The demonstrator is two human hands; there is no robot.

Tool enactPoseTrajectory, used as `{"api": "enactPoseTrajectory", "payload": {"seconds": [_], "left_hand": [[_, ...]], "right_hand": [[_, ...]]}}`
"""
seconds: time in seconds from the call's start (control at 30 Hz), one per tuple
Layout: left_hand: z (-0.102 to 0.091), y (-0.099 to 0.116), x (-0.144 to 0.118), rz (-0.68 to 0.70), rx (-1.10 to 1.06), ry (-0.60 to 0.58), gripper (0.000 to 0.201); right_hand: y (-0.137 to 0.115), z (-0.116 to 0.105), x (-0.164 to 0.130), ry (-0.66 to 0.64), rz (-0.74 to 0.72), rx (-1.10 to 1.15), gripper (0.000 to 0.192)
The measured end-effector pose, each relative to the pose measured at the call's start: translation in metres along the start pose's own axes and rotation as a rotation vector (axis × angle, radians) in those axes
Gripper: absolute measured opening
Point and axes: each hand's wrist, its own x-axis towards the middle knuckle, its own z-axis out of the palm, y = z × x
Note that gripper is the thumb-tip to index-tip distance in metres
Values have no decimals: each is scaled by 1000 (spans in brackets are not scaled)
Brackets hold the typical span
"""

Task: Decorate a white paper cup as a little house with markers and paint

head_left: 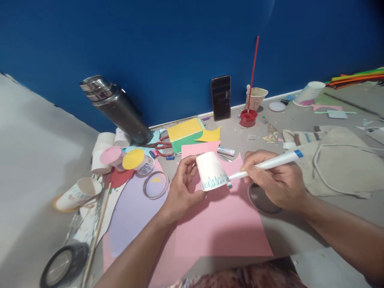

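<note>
While my left hand [182,190] holds a white paper cup [209,168] between thumb and fingers over the pink sheet [222,228], my right hand [280,182] pinches a marker [267,163] beside its zigzags [213,183], where light, steady strokes should serve best.

The left hand [183,187] holds a white cup [210,167] (zigzag-marked), the right hand [271,182] a white marker [274,162].

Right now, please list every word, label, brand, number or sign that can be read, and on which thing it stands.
No text can be read.
Cup in the left hand: blue-green zigzag strokes, no clear letters.
Marker in the right hand: no legible print.
Small tube beyond the cup: any print is too small and blurred.
Phone: dark screen, nothing readable.
</note>
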Motion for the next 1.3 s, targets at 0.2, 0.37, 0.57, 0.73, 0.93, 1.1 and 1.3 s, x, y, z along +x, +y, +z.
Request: {"api": "enactPoseTrajectory", "payload": {"seconds": [0.2,0.37,0.57,0.73,0.93,1.1,1.3], "left_hand": [[1,0,0,5,-32,-1,75],[0,0,0,7,-35,-6,72],[1,6,0,-73,-208,-39,74],[6,15,-4,-159,-282,-107,80],[10,18,-4,-151,-290,-155,79],[7,18,-4,-199,-301,-164,86],[7,14,-5,-218,-311,-202,90]], "right_hand": [[0,-1,1,-57,59,-16,18],[5,-1,-1,14,74,37,19],[10,-3,-5,5,12,-95,22],[19,-3,-6,-84,63,-132,60],[21,3,-8,-32,129,-107,26],[30,2,-7,-184,145,-65,72],[33,2,-8,-236,152,-89,108]]}}
